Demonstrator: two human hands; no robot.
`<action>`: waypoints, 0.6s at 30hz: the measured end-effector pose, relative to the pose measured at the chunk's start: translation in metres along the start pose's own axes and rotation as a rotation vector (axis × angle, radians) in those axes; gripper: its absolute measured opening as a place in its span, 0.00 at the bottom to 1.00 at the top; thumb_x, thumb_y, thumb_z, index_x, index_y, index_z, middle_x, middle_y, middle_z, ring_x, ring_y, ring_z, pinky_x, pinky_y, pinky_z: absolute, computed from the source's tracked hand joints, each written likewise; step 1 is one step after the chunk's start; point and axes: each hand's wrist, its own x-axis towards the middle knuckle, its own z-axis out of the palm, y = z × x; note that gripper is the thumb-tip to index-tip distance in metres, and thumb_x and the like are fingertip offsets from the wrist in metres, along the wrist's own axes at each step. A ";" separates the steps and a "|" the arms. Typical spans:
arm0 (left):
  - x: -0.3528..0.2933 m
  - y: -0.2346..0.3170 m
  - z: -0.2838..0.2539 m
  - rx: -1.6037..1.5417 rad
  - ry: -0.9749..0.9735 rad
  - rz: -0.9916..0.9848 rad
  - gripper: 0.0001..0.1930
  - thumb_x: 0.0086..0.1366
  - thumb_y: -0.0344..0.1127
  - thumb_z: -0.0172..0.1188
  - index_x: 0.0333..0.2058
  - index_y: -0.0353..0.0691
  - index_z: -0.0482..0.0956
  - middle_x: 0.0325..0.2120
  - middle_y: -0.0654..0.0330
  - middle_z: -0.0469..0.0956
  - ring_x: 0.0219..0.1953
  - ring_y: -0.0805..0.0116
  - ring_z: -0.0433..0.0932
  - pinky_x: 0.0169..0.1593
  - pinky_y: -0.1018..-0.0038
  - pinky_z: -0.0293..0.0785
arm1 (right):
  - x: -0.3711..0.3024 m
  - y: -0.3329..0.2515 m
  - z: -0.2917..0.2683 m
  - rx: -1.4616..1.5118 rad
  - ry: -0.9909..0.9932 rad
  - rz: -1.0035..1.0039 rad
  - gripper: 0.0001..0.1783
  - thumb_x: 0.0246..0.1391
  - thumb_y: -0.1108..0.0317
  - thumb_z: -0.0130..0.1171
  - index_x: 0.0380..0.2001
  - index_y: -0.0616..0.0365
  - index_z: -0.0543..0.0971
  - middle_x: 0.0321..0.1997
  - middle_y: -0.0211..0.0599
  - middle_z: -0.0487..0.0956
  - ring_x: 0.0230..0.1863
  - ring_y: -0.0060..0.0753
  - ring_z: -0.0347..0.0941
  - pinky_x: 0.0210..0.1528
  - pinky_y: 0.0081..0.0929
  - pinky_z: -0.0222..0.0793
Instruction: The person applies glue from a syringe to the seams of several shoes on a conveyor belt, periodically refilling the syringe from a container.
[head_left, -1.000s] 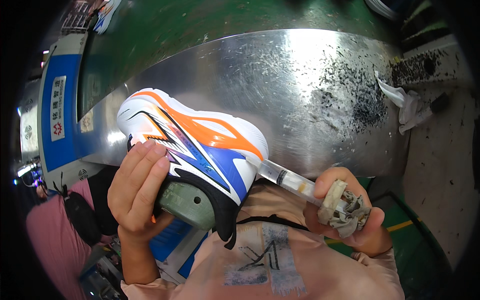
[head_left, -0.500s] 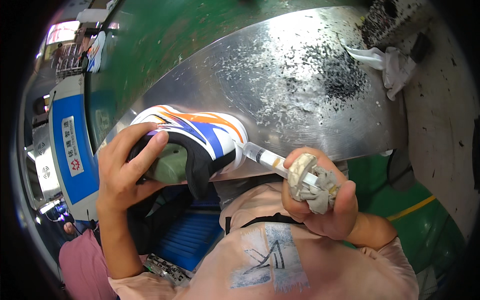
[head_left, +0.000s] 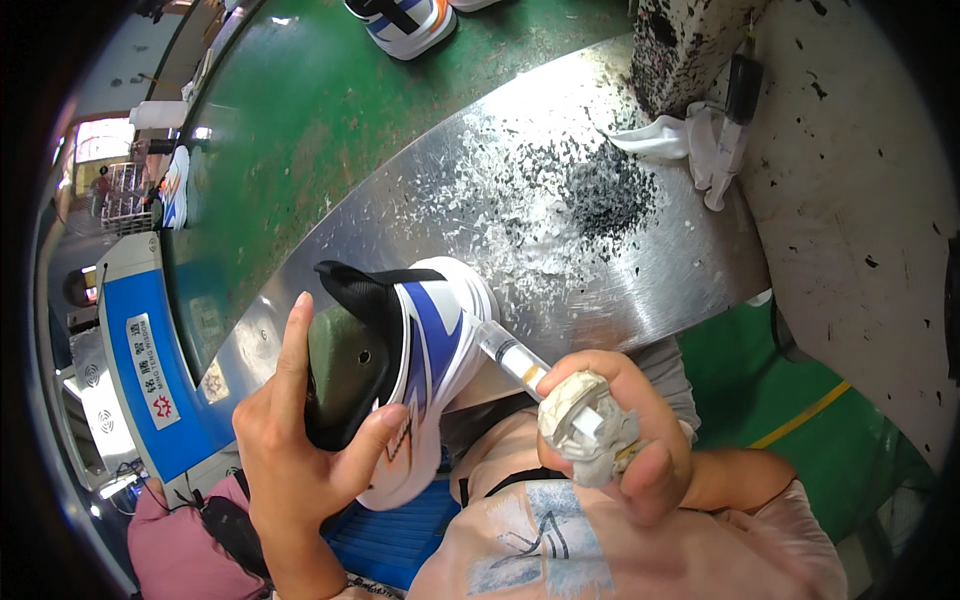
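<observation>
My left hand (head_left: 300, 455) grips a white sneaker (head_left: 432, 335) with blue and orange markings and a black collar. Its thumb lies on the near side, and the index finger stretches along the opening. A dark green shoe last (head_left: 340, 375) fills the sneaker, which is held over the near edge of the metal table. In my right hand (head_left: 650, 425) is a clear syringe (head_left: 508, 352), its tip at the sneaker's side by the sole edge. A lumpy off-white wad (head_left: 578, 400) surrounds the syringe's rear end, within my curled fingers.
Black and white scraps (head_left: 600, 190) litter the metal table (head_left: 690, 285). A second syringe (head_left: 738, 110) with a dark part lies by a white cloth (head_left: 665, 138) and a stained block (head_left: 685, 50). More shoes (head_left: 405, 25) rest on the green surface beyond. A blue panel (head_left: 150, 375) stands left.
The sneaker has been turned, its collar now pointing away and its toe toward me. My left hand has shifted its hold. The syringe has moved slightly lower and left, still at the sneaker's side.
</observation>
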 end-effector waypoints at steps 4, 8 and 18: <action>0.003 0.014 0.005 -0.093 0.067 -0.062 0.37 0.49 0.33 0.65 0.58 0.27 0.63 0.33 0.48 0.81 0.33 0.62 0.82 0.38 0.73 0.74 | 0.000 0.009 0.010 -0.049 0.025 -0.091 0.46 0.55 0.39 0.54 0.61 0.66 0.53 0.48 0.34 0.66 0.43 0.17 0.62 0.46 0.18 0.62; 0.002 0.023 0.002 -0.065 0.062 -0.153 0.33 0.51 0.33 0.65 0.55 0.26 0.66 0.31 0.48 0.81 0.31 0.64 0.81 0.36 0.74 0.74 | -0.003 0.021 0.022 -0.074 0.013 -0.166 0.45 0.55 0.42 0.56 0.61 0.66 0.53 0.49 0.34 0.66 0.43 0.17 0.62 0.46 0.17 0.62; 0.005 0.017 0.001 -0.086 0.101 -0.194 0.27 0.54 0.37 0.64 0.50 0.29 0.71 0.25 0.49 0.80 0.28 0.68 0.80 0.34 0.74 0.73 | -0.020 0.038 0.043 -0.307 -0.025 -0.136 0.45 0.53 0.43 0.59 0.60 0.64 0.55 0.49 0.36 0.66 0.44 0.19 0.64 0.44 0.17 0.65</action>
